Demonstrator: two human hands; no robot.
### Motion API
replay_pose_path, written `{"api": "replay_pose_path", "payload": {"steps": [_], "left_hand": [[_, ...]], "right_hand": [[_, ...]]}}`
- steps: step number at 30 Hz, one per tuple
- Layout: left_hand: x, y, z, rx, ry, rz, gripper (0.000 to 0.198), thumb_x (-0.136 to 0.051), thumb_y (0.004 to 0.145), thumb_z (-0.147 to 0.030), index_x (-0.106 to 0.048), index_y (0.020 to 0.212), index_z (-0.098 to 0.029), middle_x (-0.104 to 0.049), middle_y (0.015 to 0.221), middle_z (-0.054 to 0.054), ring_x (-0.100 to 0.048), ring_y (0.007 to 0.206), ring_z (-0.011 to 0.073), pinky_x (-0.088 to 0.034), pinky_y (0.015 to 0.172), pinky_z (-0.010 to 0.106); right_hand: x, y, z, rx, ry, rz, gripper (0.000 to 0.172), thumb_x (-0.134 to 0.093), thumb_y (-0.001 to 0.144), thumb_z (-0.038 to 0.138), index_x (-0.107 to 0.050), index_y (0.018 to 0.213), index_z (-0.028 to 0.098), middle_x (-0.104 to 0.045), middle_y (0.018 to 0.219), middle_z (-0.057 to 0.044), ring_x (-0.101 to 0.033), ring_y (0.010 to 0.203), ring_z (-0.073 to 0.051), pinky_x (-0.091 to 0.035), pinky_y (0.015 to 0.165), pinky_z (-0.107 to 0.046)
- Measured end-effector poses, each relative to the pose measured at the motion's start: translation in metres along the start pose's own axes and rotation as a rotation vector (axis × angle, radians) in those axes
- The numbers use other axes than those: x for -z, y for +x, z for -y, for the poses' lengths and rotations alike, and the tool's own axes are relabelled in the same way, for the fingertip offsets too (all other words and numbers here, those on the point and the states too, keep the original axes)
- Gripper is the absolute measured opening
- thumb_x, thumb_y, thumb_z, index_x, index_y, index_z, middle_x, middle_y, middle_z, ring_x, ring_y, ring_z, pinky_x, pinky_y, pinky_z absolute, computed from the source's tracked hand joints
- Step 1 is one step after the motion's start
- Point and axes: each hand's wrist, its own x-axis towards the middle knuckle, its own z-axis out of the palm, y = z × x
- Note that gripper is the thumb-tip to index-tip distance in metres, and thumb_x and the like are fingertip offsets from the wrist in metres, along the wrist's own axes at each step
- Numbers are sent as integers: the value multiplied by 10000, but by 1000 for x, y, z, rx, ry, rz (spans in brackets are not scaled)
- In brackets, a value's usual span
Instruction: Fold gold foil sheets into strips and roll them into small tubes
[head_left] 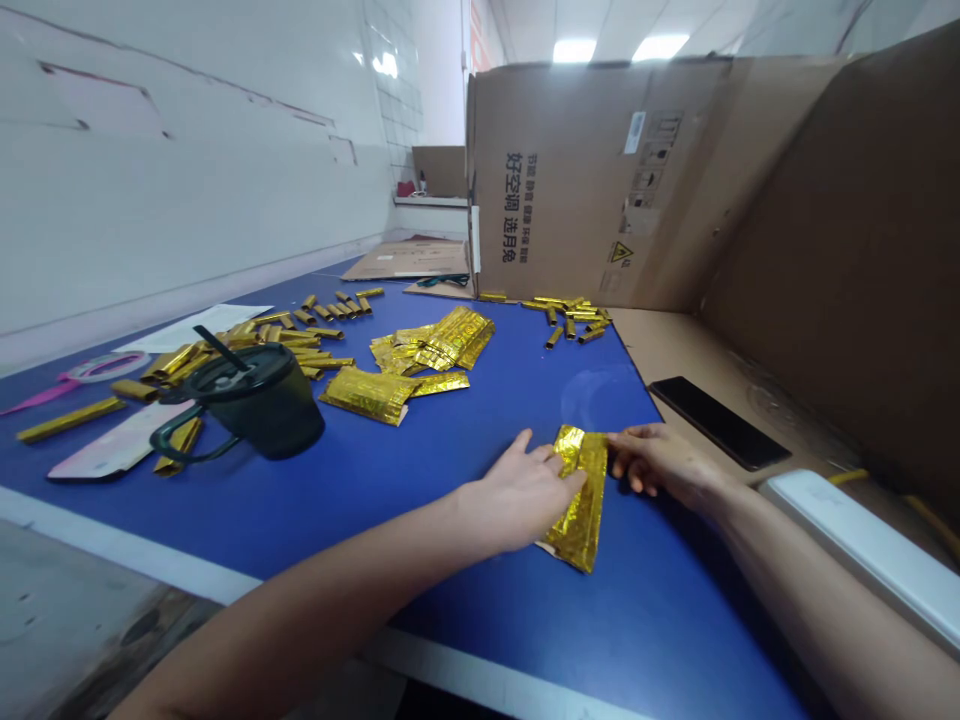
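A folded gold foil sheet [583, 500] lies on the blue table [420, 480] in front of me. My left hand [517, 495] rests flat on its left side, fingers stretched over the foil. At the sheet's upper right edge, my right hand [660, 462] has its fingers curled and pressed onto the foil. More flat gold foil sheets [431, 350] lie in a loose heap further back at the table's middle.
A dark lidded cup [259, 400] with a straw and handle stands at the left. Several rolled gold foil sticks [300, 335] lie behind it, more [574, 315] near a big cardboard box [600, 180]. A black phone [718, 420] lies on cardboard at right. Pink scissors [71, 380] sit far left.
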Motion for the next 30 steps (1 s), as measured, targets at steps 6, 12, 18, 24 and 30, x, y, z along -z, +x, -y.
{"api": "replay_pose_path", "payload": {"steps": [6, 12, 18, 24, 30], "left_hand": [[-4, 0, -8, -19, 60, -71, 344, -391, 783, -191, -409, 1123, -142, -582, 985, 108, -474, 1000, 229, -194, 925, 442], [-6, 1, -8, -29, 91, -78, 329, -408, 801, -267, -439, 1083, -99, -563, 941, 108, -498, 901, 222, -241, 881, 407], [-7, 1, -6, -39, 65, -81, 361, -377, 815, -252, -400, 1147, -111, -544, 985, 115, -480, 922, 231, -248, 871, 412], [-8, 1, -5, -43, 33, -88, 384, -431, 791, -310, -423, 1148, -169, -525, 1003, 108, -461, 943, 244, -266, 859, 421], [-6, 0, -4, -48, 26, -61, 311, -423, 799, -300, -496, 1074, -175, -539, 951, 102, -474, 914, 238, -299, 826, 409]], "right_hand": [[-11, 2, 1, 89, -368, -179, 257, -461, 723, 334, -487, 531, 165, -458, 418, 41, -341, 313, -46, -238, 329, -188], [-11, 9, -7, 155, -529, -251, 236, -471, 694, 293, -485, 496, 165, -444, 414, 35, -359, 373, -62, -246, 376, -196], [-11, 8, -7, 157, -730, -307, 233, -462, 704, 349, -537, 558, 183, -525, 507, -4, -461, 471, -110, -288, 429, -214], [-14, 5, -3, 153, -855, -335, 260, -442, 716, 392, -519, 562, 197, -553, 553, -20, -499, 524, -137, -301, 460, -230], [-17, 0, 1, 135, -951, -363, 260, -427, 732, 400, -527, 588, 209, -605, 634, -39, -558, 624, -181, -297, 462, -245]]}}
